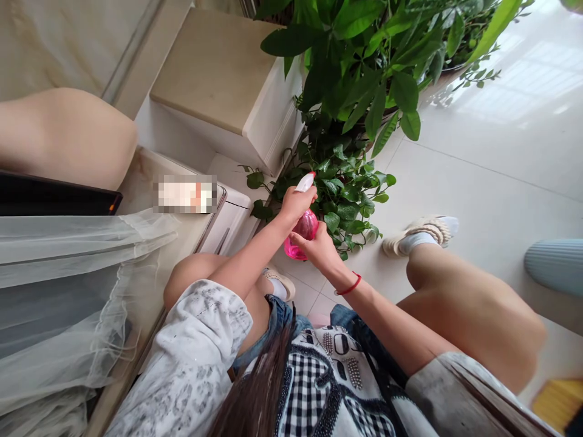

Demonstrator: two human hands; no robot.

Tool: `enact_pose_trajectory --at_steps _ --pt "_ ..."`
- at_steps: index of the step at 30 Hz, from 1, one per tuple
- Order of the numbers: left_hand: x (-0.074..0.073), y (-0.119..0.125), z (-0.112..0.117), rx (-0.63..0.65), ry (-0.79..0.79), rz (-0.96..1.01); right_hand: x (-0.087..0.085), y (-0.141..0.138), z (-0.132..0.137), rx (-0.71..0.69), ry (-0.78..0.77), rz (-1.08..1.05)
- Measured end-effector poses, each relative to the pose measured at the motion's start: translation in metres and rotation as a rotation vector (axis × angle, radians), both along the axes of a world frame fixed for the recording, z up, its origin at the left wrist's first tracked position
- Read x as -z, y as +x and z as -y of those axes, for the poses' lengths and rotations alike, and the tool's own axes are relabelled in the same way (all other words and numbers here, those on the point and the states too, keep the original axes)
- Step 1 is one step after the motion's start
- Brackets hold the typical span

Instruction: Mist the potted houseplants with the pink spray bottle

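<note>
A pink see-through spray bottle (306, 228) with a white trigger head is held between my two hands, in front of my lap. My left hand (298, 203) is closed around the neck and spray head, whose red-tipped nozzle points up and away from me. Lower down, my right hand (319, 246), with a red cord bracelet at the wrist, wraps the side of the bottle's body. Trailing green leaves (344, 200) of a low plant lie just beyond the bottle. Part of the bottle is hidden behind my fingers.
A larger leafy plant (378, 67) rises behind. At left are a beige-topped ledge (214, 73), a blurred-out item (184, 194), a sheer white curtain (82, 267) and a bare bent limb. A ribbed light-blue container (555, 266) stands right on the tiled floor (478, 164).
</note>
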State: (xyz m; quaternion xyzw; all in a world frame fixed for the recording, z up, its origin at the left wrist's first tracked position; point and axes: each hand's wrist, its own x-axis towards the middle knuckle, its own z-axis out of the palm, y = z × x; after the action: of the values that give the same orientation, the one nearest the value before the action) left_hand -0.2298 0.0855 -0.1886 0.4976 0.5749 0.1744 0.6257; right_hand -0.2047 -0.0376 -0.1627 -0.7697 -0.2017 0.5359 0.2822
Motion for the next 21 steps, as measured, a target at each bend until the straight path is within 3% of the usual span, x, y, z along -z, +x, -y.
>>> enact_pose_trajectory --at_steps 6,16,21 --pt "0.004 -0.005 0.004 0.062 0.004 -0.14 0.005 -0.009 0.003 0.025 -0.053 -0.047" --pt "0.023 -0.03 0.048 0.118 -0.033 -0.225 0.016 -0.022 0.043 0.003 -0.07 -0.092" --pt "0.017 -0.029 0.065 0.229 0.02 -0.261 0.024 -0.027 0.065 0.04 -0.07 -0.151"
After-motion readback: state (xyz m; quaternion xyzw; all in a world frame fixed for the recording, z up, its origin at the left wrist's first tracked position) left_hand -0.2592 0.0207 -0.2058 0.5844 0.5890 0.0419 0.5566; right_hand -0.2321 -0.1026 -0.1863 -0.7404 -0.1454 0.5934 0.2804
